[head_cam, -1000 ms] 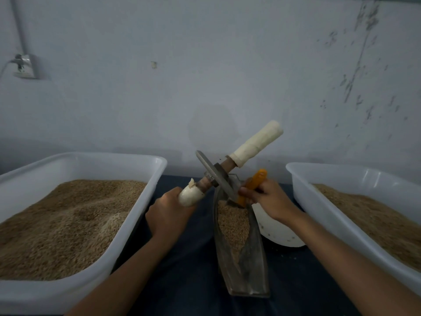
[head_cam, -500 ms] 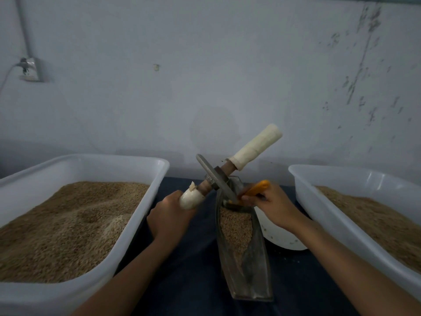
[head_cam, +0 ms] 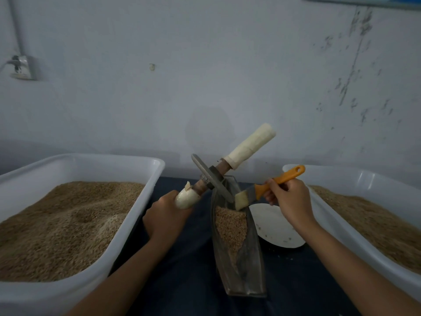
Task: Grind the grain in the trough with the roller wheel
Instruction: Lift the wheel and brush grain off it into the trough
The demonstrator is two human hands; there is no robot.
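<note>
Nearest me, the metal trough (head_cam: 241, 252) lies lengthwise on the dark counter (head_cam: 182, 281), its near end bare metal and the grain (head_cam: 230, 226) heaped toward the far half. Just past that heap the left hand (head_cam: 167, 218) is wrapped firmly round the near cloth-bound handle of the roller wheel (head_cam: 210, 176), which is tipped up so the disc hangs over the trough's far end, its edge down near the rim; the other handle points up and away, held by no one. The right hand (head_cam: 289, 198) pinches the orange brush (head_cam: 262, 190), bristles at the disc's lower edge and the trough's rim. I'd say grinding is paused for a sweep of clinging grain. Next, the brush must go down so both hands can take the handles and roll. White tubs of grain (head_cam: 68, 222) flank the trough, a white plate (head_cam: 275, 229) beside it.
</note>
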